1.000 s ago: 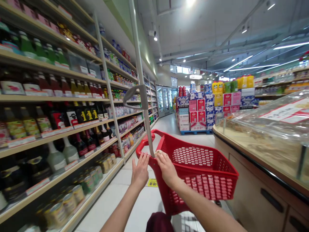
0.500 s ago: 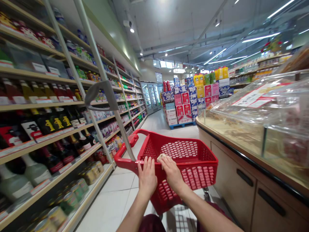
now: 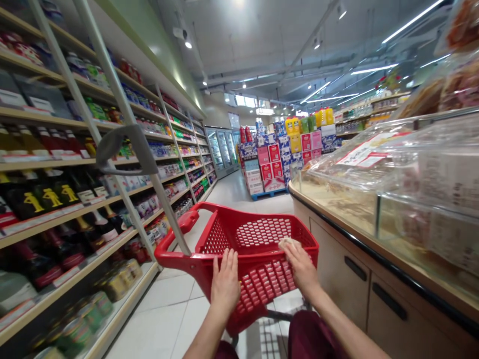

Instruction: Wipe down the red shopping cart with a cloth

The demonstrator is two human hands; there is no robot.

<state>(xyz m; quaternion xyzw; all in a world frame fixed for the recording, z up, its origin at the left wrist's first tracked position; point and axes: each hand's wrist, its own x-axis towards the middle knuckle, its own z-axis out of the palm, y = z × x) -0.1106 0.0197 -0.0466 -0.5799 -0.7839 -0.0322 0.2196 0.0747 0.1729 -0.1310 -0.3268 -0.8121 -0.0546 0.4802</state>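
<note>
While the red cart (image 3: pixel 258 258) sits at 6 o'clock in view, the right hand (image 3: pixel 302 267) is on its near rim at about 4 o'clock of the basket, fingers closed down on a pale wad (image 3: pixel 287 242), probably cloth. Left hand (image 3: pixel 225 289) at 7 o'clock, fingers straight, tips at the rim, nothing held that I can see. Grey pole (image 3: pixel 168 212) rises from the cart's 9 o'clock end, leaning to 11. Shelving (image 3: pixel 75 163) at 9, display counter (image 3: pixel 331 249) at 3, carton stack (image 3: pixel 269 169) at 12 to 1. Progress, my read: near-rim pass mostly done, short bit to the right corner left; other sides, can't tell. Vs half a second ago: wad nearer that corner, hands wider apart, both farther from the pole foot
</note>
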